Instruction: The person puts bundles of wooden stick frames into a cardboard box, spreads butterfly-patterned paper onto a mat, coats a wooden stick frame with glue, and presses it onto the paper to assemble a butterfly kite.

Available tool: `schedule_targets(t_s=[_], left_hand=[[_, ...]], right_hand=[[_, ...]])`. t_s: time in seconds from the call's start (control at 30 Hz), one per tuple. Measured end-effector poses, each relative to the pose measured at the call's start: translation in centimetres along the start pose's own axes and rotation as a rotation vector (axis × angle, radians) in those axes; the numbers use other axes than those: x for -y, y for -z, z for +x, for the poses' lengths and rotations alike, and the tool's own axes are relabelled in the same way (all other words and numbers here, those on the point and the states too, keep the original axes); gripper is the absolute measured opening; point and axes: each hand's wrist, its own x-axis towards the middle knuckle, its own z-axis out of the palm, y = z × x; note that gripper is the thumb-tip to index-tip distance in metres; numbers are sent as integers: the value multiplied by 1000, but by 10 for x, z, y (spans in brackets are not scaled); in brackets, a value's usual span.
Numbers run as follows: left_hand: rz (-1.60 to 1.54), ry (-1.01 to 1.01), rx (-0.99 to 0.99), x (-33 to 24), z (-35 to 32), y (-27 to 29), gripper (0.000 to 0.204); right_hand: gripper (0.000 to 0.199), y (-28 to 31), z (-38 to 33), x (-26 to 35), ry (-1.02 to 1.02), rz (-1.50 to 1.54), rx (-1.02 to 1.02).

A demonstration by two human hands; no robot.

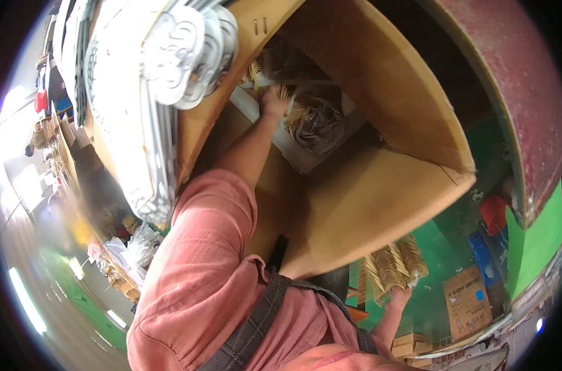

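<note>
My left hand (273, 102) reaches deep into a big open cardboard box (380, 204), the pink-sleeved arm stretched out above it. The hand is down among golden ridged sticks (293, 114) beside a crumpled grey plastic bag (318, 127); its fingers are hidden, so its grip is unclear. My right hand (400, 298) is low at the right, below the box flap. It holds a bundle of the same golden ridged sticks (393, 266), which fan upward from the fist.
White moulded ornamental panels (170, 62) lean in a stack at the upper left, against the box's side. A green floor (454, 241) lies on the right, with a small labelled carton (466, 302), a blue crate (482, 256), and a red object (494, 213). A dark red wall (516, 74) curves above.
</note>
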Motion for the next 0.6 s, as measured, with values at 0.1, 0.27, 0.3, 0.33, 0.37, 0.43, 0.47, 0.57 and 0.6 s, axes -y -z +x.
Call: schedule_targets(t_s=[0.1,0.27,0.3,0.33,0.37,0.43,0.47,0.57,0.6], left_hand=[[-44,78,363,-6,-111,-8,39],[-91,-8,704,8,-216,62,43],[-56,-95,746,-11,-229,87,41],[30,-257,660,-28,-244,115,41],[115,-414,566,-44,-258,143,40],[244,-533,358,-59,-278,187,38],[396,-635,233,-59,-280,201,32],[491,-676,93,-24,-265,219,22],[507,-644,78,-10,-260,219,20]], right_hand=[[62,-4,-15,20,80,54,25],[70,-3,-11,48,158,33,142],[70,5,-11,53,165,26,129],[68,15,-11,58,180,39,133],[66,25,-13,64,196,52,141],[61,33,-23,93,163,70,179],[56,39,-29,104,127,100,209],[49,48,-33,125,225,130,283],[49,45,-37,137,212,229,307]])
